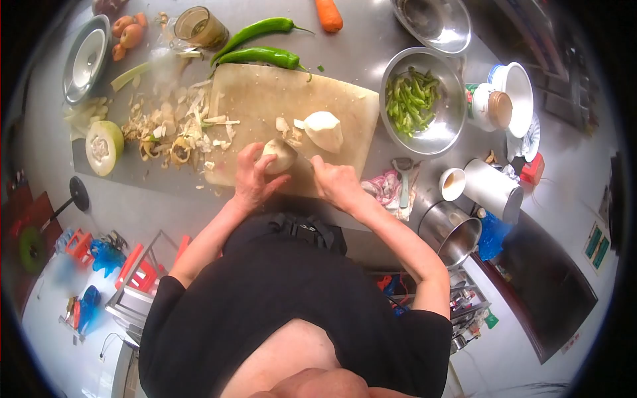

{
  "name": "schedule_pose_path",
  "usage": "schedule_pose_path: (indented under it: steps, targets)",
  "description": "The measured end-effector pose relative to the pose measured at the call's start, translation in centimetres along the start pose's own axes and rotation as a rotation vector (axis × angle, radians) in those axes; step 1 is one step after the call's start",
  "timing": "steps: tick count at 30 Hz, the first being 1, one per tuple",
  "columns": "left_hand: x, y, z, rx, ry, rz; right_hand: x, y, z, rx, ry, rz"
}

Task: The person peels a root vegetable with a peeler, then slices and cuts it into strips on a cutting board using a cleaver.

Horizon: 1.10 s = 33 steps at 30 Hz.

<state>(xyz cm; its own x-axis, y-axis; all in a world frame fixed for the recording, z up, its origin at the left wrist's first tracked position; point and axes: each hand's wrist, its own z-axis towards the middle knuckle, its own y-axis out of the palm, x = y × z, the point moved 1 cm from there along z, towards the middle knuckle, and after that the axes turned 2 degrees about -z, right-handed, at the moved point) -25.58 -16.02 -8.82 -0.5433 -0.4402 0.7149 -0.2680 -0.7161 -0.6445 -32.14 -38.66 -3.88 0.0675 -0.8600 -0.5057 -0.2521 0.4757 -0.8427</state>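
Observation:
My left hand (255,179) holds a pale, partly peeled vegetable (280,156) over the lower part of the cutting board (265,89). Its thumb and fingers curve around the left side of the piece. My right hand (336,184) is closed around the handle of a knife, whose blade (298,156) points up-left against the vegetable's right side. The handle is mostly hidden in the fist. Further up the board lies a white peeled piece (323,131), with small scraps (282,125) to its left. Peelings (179,119) cover the board's left edge and the table beside it.
Green chilies (262,56) and a carrot (328,14) lie beyond the board. On the right stand a steel bowl of cut green pieces (411,99), a jar (488,108) and a steel pot (451,232). At left are a halved melon (104,147) and a glass (199,28).

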Motion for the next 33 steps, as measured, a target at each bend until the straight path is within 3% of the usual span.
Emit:
schedule_pose_path:
  steps: [8, 11, 14, 16, 22, 25, 28, 33]
  targets:
    - [-1.2, 2.2, -0.2, 0.050, 0.031, 0.015, 0.4, 1.6, 0.8, -0.055, 0.044, -0.065]
    - [-0.4, 1.2, -0.6, 0.112, -0.095, -0.106, 0.0, -0.3, -0.9, -0.021, -0.025, -0.033]
    - [1.1, -0.1, -0.5, 0.062, -0.124, 0.059, -2.4, -4.4, -2.5, -0.052, -0.104, -0.107]
    - [1.5, 0.3, -0.4, -0.022, -0.115, 0.245, -3.8, -6.0, -3.1, -0.114, -0.142, -0.326]
    - [2.2, 0.9, 0.0, -0.015, -0.006, 0.406, -5.7, -7.5, -2.6, -0.143, -0.151, -0.490]
    - [1.5, 1.3, -1.3, -0.106, -0.052, 0.425, -4.9, -4.9, -0.6, -0.036, -0.177, -0.339]
    - [2.6, 0.4, -0.5, -0.007, -0.099, 0.302, -2.7, -2.2, 1.9, -0.038, -0.118, -0.160]
    - [2.3, 0.2, -1.0, -0.065, -0.284, 0.197, -4.4, -5.2, -1.8, -0.083, -0.150, -0.204]
